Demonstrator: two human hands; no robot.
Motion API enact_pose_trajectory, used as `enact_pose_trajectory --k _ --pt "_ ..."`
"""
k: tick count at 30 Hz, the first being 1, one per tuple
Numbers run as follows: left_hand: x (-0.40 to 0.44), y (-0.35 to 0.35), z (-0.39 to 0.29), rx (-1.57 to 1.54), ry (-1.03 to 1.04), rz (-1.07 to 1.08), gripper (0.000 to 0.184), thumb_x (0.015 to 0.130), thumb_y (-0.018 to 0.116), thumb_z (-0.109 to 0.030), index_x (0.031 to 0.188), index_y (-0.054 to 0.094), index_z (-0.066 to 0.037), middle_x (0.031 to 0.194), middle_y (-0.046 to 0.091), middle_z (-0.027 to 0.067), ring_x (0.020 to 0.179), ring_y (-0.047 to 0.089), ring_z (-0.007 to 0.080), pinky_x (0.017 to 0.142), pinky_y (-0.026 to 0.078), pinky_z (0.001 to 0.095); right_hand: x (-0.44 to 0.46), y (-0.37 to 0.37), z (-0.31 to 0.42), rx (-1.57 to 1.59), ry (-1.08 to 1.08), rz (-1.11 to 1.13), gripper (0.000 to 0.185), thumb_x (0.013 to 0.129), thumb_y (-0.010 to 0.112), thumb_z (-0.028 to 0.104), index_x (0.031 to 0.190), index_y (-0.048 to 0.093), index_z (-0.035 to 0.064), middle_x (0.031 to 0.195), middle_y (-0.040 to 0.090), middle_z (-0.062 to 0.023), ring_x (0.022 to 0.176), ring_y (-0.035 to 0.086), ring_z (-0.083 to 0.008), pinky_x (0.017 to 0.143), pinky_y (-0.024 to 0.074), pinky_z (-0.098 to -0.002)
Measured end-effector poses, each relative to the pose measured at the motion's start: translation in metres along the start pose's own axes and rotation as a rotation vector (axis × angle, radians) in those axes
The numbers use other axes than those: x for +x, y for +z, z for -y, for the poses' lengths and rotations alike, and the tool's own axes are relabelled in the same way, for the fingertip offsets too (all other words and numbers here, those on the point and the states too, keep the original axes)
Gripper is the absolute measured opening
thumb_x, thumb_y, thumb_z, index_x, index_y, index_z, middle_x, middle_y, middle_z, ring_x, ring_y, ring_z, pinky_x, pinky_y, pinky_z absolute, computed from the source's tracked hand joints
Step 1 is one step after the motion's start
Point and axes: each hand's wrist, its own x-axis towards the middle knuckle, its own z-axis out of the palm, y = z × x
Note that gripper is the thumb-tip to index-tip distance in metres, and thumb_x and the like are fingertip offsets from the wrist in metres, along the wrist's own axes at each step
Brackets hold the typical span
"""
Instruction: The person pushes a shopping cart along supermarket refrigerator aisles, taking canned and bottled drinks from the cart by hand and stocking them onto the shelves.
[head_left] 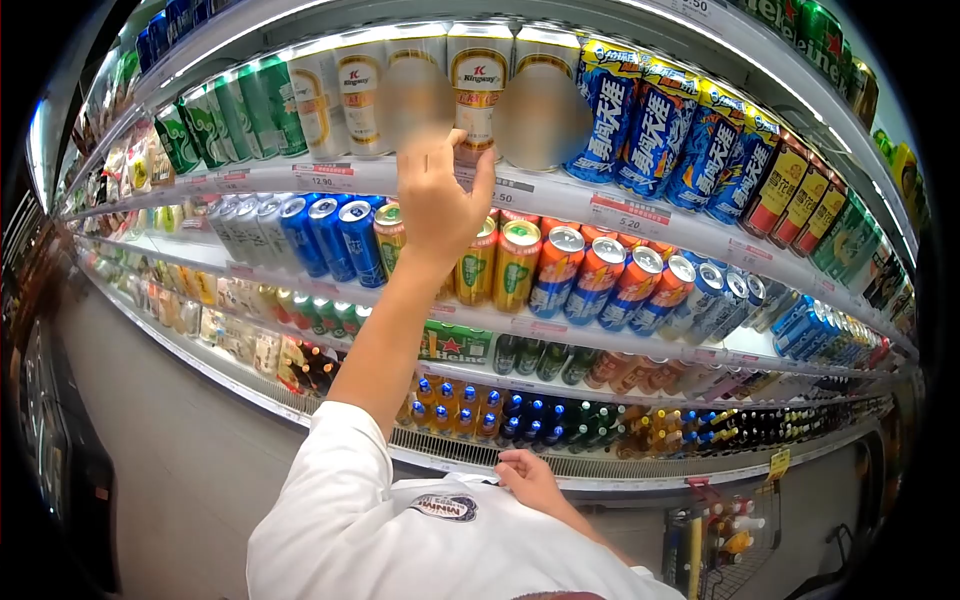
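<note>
My left hand (440,190) is raised to the upper shelf in front of a row of white and gold Kingway beer cans. Its thumb and index finger are apart, with nothing seen between them. Closest to these fingertips stands one Kingway can (478,75); whether they touch it I cannot tell. The other fingers bend forward and are partly hidden by a blurred patch. Low in front of my white shirt (340,500) is my right hand (535,480), its fingers loosely bent and nothing visible in it.
Blue cans (655,130) stand right of the Kingway cans, green cans (245,110) left. Below are gold cans (517,260), orange-and-blue cans (557,268) and small bottles (465,405). The shelf edge (560,190) carries price labels. A wire shopping cart (745,560) stands lower right.
</note>
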Motion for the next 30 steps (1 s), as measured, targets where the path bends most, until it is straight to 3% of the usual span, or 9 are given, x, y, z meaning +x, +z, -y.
enact_pose_trajectory --k 5,7,10,14,17,19,23,26,30 --pt "-0.055 -0.054 -0.021 -0.07 0.219 0.004 0.032 0.079 0.077 -0.009 0.107 0.064 -0.004 0.115 0.056 0.0138 0.099 0.057 0.0317 0.082 0.049 0.0383 0.008 -0.003 -0.024 -0.028 0.088 -0.122 0.039 0.096 0.069 0.02 0.125 0.058 -0.0032 0.102 0.068 -0.01 0.084 0.067 -0.0145 0.073 0.055 -0.0289" --pt "-0.117 -0.087 -0.033 -0.281 0.181 0.235 0.035 0.077 0.077 -0.009 0.109 0.063 -0.006 0.115 0.055 0.0149 0.098 0.057 0.0312 0.079 0.05 0.0385 0.014 -0.021 -0.063 -0.038 0.149 -0.294 0.042 0.094 0.07 0.025 0.124 0.059 -0.0022 0.098 0.069 -0.0096 0.077 0.067 -0.016 0.068 0.055 -0.0298" --pt "-0.218 -0.119 -0.03 -0.47 0.017 0.596 0.035 0.076 0.078 -0.01 0.108 0.063 -0.006 0.11 0.056 0.0156 0.089 0.06 0.029 0.067 0.052 0.035 0.004 -0.08 -0.21 -0.07 0.282 -0.705 0.041 0.09 0.071 0.032 0.116 0.063 0.0007 0.086 0.069 -0.0099 0.068 0.068 -0.0189 0.06 0.0543 -0.0329" --pt "-0.305 -0.177 -0.019 -0.454 -0.401 0.993 0.029 0.078 0.077 -0.009 0.103 0.064 -0.004 0.098 0.058 0.0138 0.07 0.059 0.0261 0.059 0.049 0.0355 -0.156 -0.122 -0.329 0.304 0.866 -1.208 0.022 0.089 0.061 0.021 0.086 0.064 -0.0003 0.069 0.062 -0.0129 0.051 0.058 -0.0226 0.042 0.0445 -0.0368" --pt "-0.36 -0.216 -0.012 -0.525 -0.453 1.13 0.015 0.08 0.076 -0.012 0.081 0.063 -0.005 0.079 0.058 0.0111 0.06 0.056 0.0264 0.053 0.044 0.037 -0.288 -0.105 -0.371 -0.067 0.822 -1.083 0.019 0.086 0.062 0.019 0.087 0.062 -0.0006 0.071 0.061 -0.0133 0.053 0.058 -0.0262 0.043 0.0442 -0.0391" --pt "-0.382 -0.234 -0.026 -0.578 -0.456 1.2 0.033 0.082 0.075 -0.018 0.059 0.055 -0.007 0.058 0.053 0.0106 0.049 0.052 0.029 0.048 0.041 0.0394 -0.337 -0.067 -0.365 -0.065 0.897 -1.127 0.019 0.083 0.067 0.017 0.094 0.063 0.0018 0.085 0.065 -0.016 0.071 0.064 -0.0306 0.057 0.0508 -0.0407" --pt "-0.395 -0.239 -0.068 -0.789 -0.392 1.463 0.041 0.085 0.074 -0.024 0.055 0.052 -0.006 0.056 0.054 0.0106 0.048 0.053 0.0305 0.046 0.04 0.0399 -0.331 0.028 -0.308 0.611 0.889 -1.51 0.028 0.086 0.07 0.02 0.105 0.062 0.001 0.096 0.067 -0.0173 0.081 0.068 -0.0324 0.064 0.0555 -0.0436" --pt "-0.387 -0.219 -0.104 -0.937 -0.323 1.509 0.041 0.086 0.073 -0.024 0.056 0.052 -0.005 0.057 0.054 0.0119 0.048 0.054 0.0313 0.047 0.042 0.04 -0.31 0.076 -0.296 0.773 0.896 -1.432 0.035 0.09 0.063 0.028 0.11 0.063 -0.0013 0.101 0.064 -0.0166 0.074 0.068 -0.0269 0.06 0.0562 -0.039" --pt "-0.37 -0.191 -0.154 -0.949 -0.292 1.467 0.034 0.087 0.073 -0.024 0.064 0.059 -0.003 0.06 0.058 0.0145 0.052 0.058 0.0318 0.051 0.045 0.0387 -0.329 0.1 -0.326 0.659 0.828 -1.259 0.036 0.089 0.069 0.029 0.104 0.063 -0.0032 0.094 0.064 -0.0141 0.074 0.068 -0.0268 0.061 0.0569 -0.0367"
